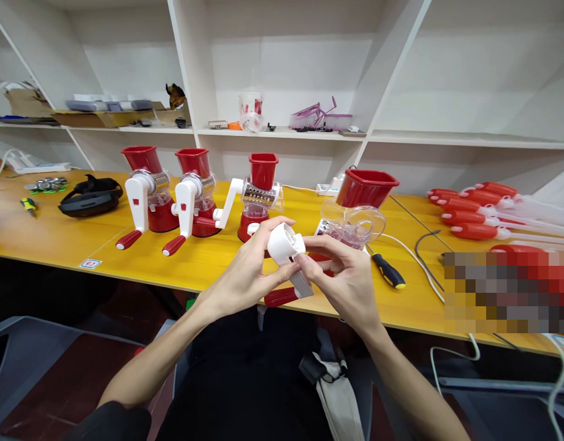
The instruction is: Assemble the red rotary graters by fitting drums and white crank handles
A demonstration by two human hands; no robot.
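Note:
Between my two hands is a white crank handle (282,245) with a red grip (281,297) hanging at its lower end. My left hand (252,269) is closed round its left side, thumb against the front. On the right, my right hand (339,269) pinches the crank near a small dark slot, fingers bent. Behind my right hand stands a rotary grater (350,226) with a red hopper (367,187) and a clear body, partly hidden by the hand. Just left of the hands is another rotary grater (261,196) with its crank fitted.
Two more rotary graters (146,190) stand left on the yellow table (208,269). A screwdriver (387,271) lies right of my hands, near cables (420,269). Several red-handled parts (475,217) are piled at the right. A black headset strap (91,196) and metal pieces (46,184) lie left.

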